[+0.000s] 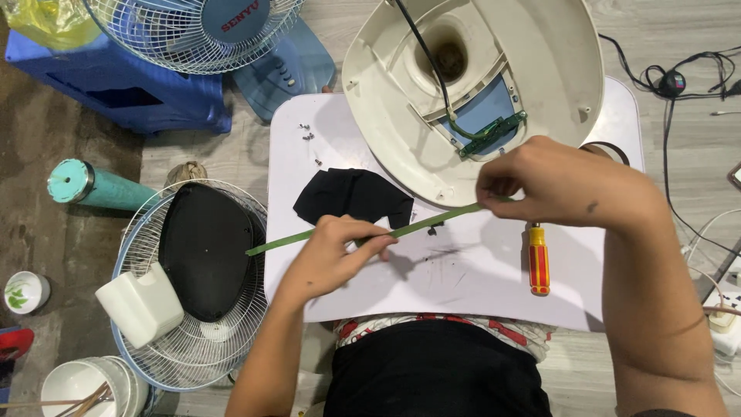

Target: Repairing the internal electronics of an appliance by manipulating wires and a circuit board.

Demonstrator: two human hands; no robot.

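Presently the left hand (336, 251) pinches the green strip (370, 232) near its middle; the right hand (540, 181) grips its far-right end. Keeping it taut seems advisable. The screwdriver (539, 259) lies right, the black cloth (353, 194) and upturned fan base (540, 54) crowd the white board (463, 293) farther off.

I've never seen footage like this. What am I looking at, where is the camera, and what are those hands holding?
This is one picture from a camera worn on a person's head, looking down at their own bare hands. There is no machine. The left hand and right hand pinch a long thin green strip between them above a white board. On the board lie a black cloth, some small screws, a red and yellow screwdriver and an upturned cream fan base. A fan guard lies on the floor to the left.
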